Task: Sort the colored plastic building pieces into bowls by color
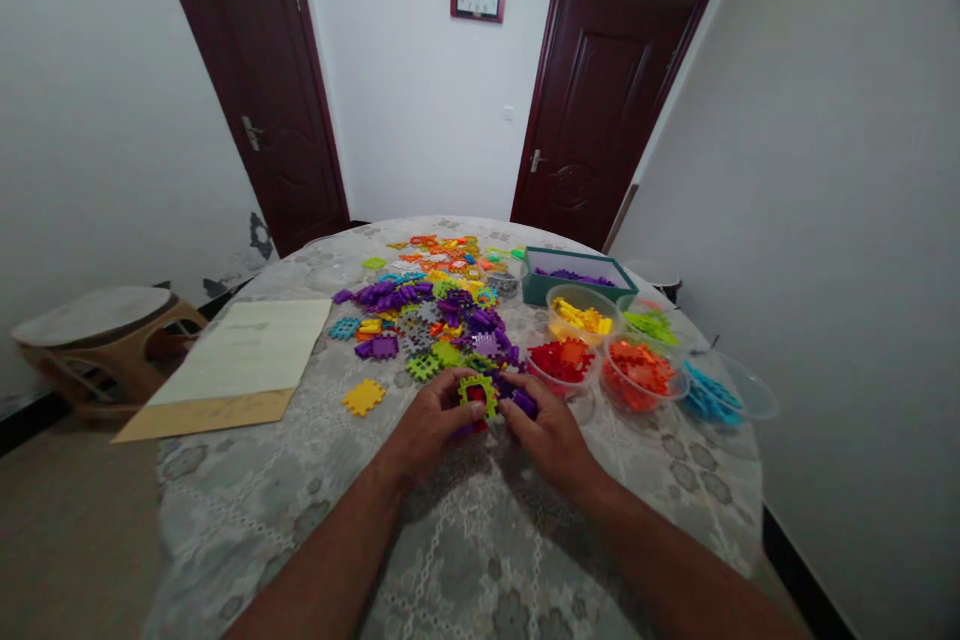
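My left hand [433,422] is closed, thumb and fingers pinching a lime-green square building piece [489,392] with notched edges and an open middle. Red shows through its opening, and a bit of red and purple appears just below it. My right hand [546,430] is closed too, its fingertips at the right edge of the lime-green piece. Purple pieces [523,402] show at the right fingers; whether they are held or lie behind is hard to tell. Beyond both hands spreads a heap of mixed interlocking plastic pieces [420,328]. A yellow notched square [364,397] lies apart on the left.
Clear bowls of sorted pieces, including yellow [581,315], red [561,362], orange [637,375] and blue [711,395], stand on the right. Behind them sits a green box [577,276] with purple pieces. Paper sheets [240,350] lie left on the patterned tablecloth [457,560].
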### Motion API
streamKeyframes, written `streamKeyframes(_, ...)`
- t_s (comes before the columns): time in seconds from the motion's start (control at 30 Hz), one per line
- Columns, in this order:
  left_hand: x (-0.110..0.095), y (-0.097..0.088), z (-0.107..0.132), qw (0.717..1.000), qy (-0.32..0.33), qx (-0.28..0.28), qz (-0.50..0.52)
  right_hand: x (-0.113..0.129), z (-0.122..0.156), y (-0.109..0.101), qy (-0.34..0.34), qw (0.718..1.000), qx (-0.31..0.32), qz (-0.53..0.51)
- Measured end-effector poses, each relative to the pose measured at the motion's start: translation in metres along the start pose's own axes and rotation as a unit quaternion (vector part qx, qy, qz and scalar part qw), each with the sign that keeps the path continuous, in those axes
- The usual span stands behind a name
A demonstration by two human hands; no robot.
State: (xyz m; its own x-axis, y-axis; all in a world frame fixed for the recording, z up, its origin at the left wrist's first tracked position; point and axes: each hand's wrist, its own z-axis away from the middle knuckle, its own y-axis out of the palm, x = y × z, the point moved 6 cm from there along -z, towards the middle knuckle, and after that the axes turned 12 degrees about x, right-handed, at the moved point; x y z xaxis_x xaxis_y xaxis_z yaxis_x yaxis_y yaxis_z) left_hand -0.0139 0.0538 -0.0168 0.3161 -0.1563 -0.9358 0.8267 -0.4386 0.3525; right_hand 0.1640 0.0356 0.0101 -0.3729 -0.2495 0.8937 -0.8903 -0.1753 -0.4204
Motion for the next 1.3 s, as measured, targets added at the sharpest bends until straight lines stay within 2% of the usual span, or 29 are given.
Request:
streamKeyframes(0.13, -0.004, -0.011, -0.001, 0.996, 0.017, -0.062, 0.063, 0.004, 0.001, -0.015, 0.036, 0.999, 0.033, -0.024)
streamKeyframes(0.27, -0.006, -0.015, -0.003, 0.993, 0.030, -0.094, 0.067, 0.010, -0.004, -0.034, 0.078, 0.987, 0.140, -0.011)
streamKeyframes(0.33, -0.005, -0.015, -0.005, 0.992, 0.025, -0.103, 0.063, 0.011, -0.017, -0.048, 0.093, 0.977, 0.190, -0.004)
streamKeyframes(0.4, -0.003, -0.015, -0.006, 0.993, 0.023, -0.098, 0.064, 0.011, -0.041, -0.069, 0.091, 0.976, 0.198, 0.007)
streamKeyframes(0.47, -0.002, -0.016, -0.007, 0.993, 0.018, -0.093, 0.065, 0.009, -0.075, -0.098, 0.079, 0.986, 0.144, 0.012)
streamKeyframes(0.53, 0.000, -0.017, -0.008, 0.994, 0.007, -0.087, 0.068, 0.005, -0.111, -0.133, 0.066, 0.997, 0.036, -0.006)
streamKeyframes(0.6, 0.002, -0.017, -0.010, 0.994, 0.001, -0.080, 0.074, 0.001, -0.138, -0.167, 0.050, 0.995, -0.082, -0.020)
streamKeyframes(0.67, 0.002, -0.017, -0.011, 0.993, 0.009, -0.074, 0.086, -0.003, -0.151, -0.189, 0.040, 0.984, -0.172, -0.012)
streamKeyframes(0.73, 0.001, -0.015, -0.012, 0.992, 0.021, -0.068, 0.101, -0.005, -0.149, -0.194, 0.035, 0.975, -0.218, 0.002)
streamKeyframes(0.8, 0.000, -0.013, -0.012, 0.991, 0.030, -0.057, 0.115, -0.005, -0.136, -0.180, 0.017, 0.980, -0.201, 0.007)
streamKeyframes(0.87, -0.002, -0.011, -0.012, 0.990, 0.042, -0.049, 0.123, -0.002, -0.114, -0.149, -0.004, 0.990, -0.141, 0.014)
streamKeyframes(0.97, -0.004, -0.011, -0.013, 0.989, 0.064, -0.060, 0.123, 0.008, -0.074, -0.086, -0.015, 0.998, -0.033, 0.050)
streamKeyframes(1.1, -0.003, -0.015, -0.014, 0.986, 0.089, -0.093, 0.102, 0.025, -0.032, -0.004, -0.020, 0.990, 0.090, 0.103)
streamKeyframes(1.2, -0.002, -0.020, -0.014, 0.986, 0.108, -0.121, 0.048, 0.032, -0.019, 0.034, -0.034, 0.989, 0.102, 0.102)
streamKeyframes(1.3, -0.003, -0.022, -0.014, 0.983, 0.123, -0.139, -0.011, 0.029, -0.018, 0.050, -0.037, 0.993, 0.080, 0.080)
